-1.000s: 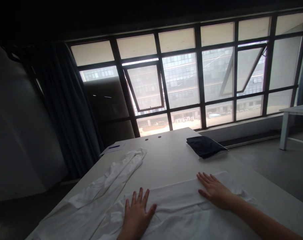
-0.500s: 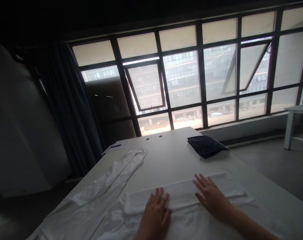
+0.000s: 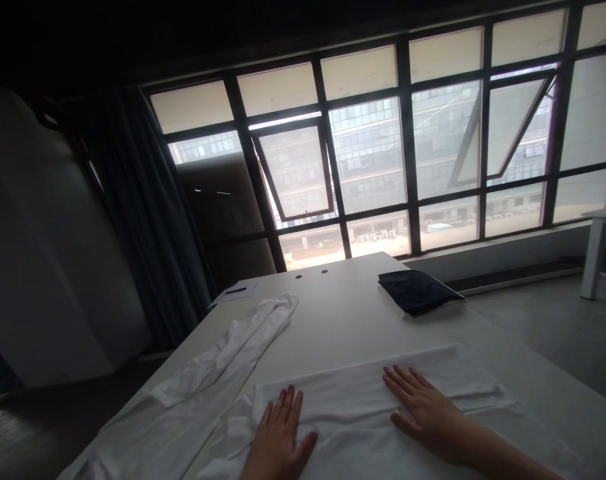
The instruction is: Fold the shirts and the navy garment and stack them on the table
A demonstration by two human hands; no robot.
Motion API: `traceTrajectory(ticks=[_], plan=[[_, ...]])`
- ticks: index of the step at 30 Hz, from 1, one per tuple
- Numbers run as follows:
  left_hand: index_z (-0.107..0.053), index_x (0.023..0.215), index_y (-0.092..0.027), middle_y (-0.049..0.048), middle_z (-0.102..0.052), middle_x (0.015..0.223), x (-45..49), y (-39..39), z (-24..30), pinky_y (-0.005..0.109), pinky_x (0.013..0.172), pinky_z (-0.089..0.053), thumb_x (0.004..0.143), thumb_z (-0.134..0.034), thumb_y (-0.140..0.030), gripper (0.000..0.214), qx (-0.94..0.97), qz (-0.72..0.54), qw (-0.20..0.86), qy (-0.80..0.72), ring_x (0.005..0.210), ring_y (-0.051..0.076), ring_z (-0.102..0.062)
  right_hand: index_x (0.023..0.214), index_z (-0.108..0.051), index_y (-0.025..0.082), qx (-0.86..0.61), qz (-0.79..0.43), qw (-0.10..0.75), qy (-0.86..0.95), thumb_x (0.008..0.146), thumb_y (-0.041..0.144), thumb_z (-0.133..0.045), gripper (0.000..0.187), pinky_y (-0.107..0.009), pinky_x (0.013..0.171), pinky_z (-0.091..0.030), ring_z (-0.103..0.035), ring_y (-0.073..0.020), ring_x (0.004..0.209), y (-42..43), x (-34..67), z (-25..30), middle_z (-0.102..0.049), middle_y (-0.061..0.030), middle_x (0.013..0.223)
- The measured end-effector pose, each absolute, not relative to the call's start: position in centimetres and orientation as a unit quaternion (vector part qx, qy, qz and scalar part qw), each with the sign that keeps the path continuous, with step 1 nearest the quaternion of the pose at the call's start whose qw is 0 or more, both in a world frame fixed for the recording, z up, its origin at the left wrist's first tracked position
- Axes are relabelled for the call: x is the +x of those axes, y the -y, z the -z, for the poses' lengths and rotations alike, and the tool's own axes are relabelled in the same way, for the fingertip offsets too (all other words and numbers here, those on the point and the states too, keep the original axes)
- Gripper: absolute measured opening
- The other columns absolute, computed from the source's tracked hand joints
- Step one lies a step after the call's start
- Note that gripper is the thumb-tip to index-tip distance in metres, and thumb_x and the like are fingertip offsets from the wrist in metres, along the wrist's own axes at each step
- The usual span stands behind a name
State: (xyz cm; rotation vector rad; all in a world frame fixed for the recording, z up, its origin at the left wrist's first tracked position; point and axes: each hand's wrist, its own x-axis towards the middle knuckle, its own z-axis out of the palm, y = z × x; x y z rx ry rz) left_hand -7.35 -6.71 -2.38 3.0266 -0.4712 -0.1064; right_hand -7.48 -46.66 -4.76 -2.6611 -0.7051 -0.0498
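White cloth [image 3: 353, 387], folded over along its far side, lies across the near part of the white table [image 3: 333, 320]. On its left part my left hand [image 3: 283, 433] rests flat with the fingers stretched out. My right hand [image 3: 423, 410] lies on the fold farther right, palm down, fingers straight and thumb apart. Neither hand grips the fabric. The cloth's near edge runs out of view below. To the left a second white cloth, long and rumpled [image 3: 233, 347], stretches up the table.
A dark navy folded cloth [image 3: 417, 291] lies near the table's right edge. At the far left edge are papers [image 3: 245, 292] with a pen [image 3: 236, 290] on top. Windows and a dark curtain [image 3: 153, 220] stand beyond. Another white table [image 3: 595, 253] is at the right.
My left hand has slid left over the cloth, its fingers spreading. My right hand has moved slightly nearer to me. The folded strip looks flatter.
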Motion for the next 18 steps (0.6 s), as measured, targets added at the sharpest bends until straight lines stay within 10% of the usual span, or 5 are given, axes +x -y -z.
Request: traceTrajectory(ticks=[5,10,18], plan=[[-0.03,0.16,-0.017,0.0071,-0.02,0.166,-8.7,1.6,2.3,0.05,0.128,-0.02,0.096,-0.03,-0.076,0.087,0.997,0.01,-0.012,0.075,0.155,0.03,-0.02,0.16,-0.032,0.024,-0.972,0.041,0.149,0.179,0.098,0.072,-0.032,0.078,-0.057,0.125,-0.019,-0.025,-0.0322,0.153,49.8,-6.4,6.0,-0.026,-0.0086,0.166],[-0.038,0.157,-0.028,0.003,-0.023,0.166,-9.4,2.5,2.8,0.056,0.128,-0.016,0.097,-0.042,-0.063,0.069,0.994,-0.058,-0.01,0.091,0.155,0.033,-0.019,0.15,-0.053,0.026,-0.991,0.105,0.08,0.014,0.09,0.078,-0.039,0.08,-0.085,0.109,-0.016,-0.029,-0.0541,0.146,48.2,-7.0,9.3,-0.036,-0.0144,0.161],[-0.029,0.154,-0.047,-0.0005,-0.021,0.165,-9.5,10.1,5.3,0.076,0.119,-0.01,0.094,-0.04,-0.076,0.068,0.983,0.049,0.06,0.165,0.153,0.043,-0.016,0.157,-0.038,0.038,-0.981,0.084,0.133,0.11,0.089,0.082,-0.038,0.081,-0.089,0.106,0.002,-0.021,-0.0563,0.148,42.4,-8.7,9.4,-0.027,-0.0071,0.165]])
